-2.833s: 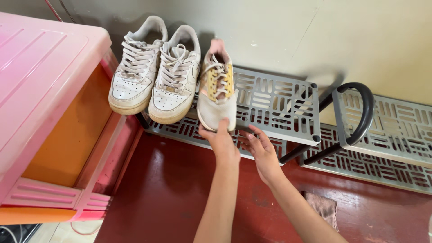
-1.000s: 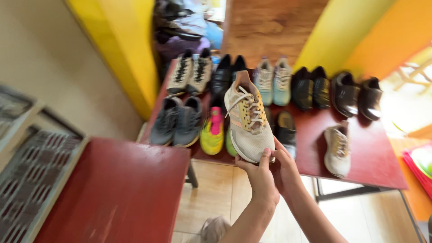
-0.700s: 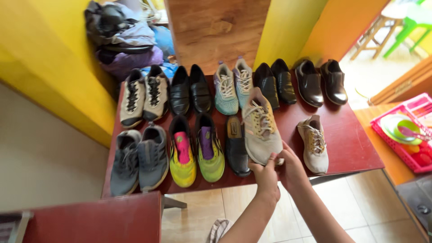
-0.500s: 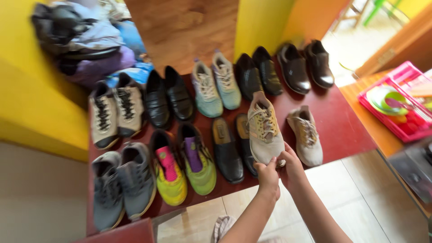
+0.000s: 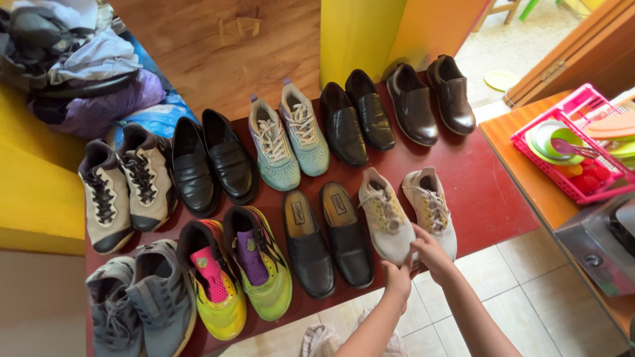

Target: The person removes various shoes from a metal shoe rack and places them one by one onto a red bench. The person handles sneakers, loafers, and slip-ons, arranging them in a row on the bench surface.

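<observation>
head | step: setting beige sneaker (image 5: 385, 223) down on red surface (image 5: 489, 198), beside its mate (image 5: 431, 210) | my left hand (image 5: 398, 277) pinches the toe, right hand (image 5: 430, 252) cupped at toe side | next, I judge: release toe, align pair | black loafer (image 5: 345, 233) just left
</observation>
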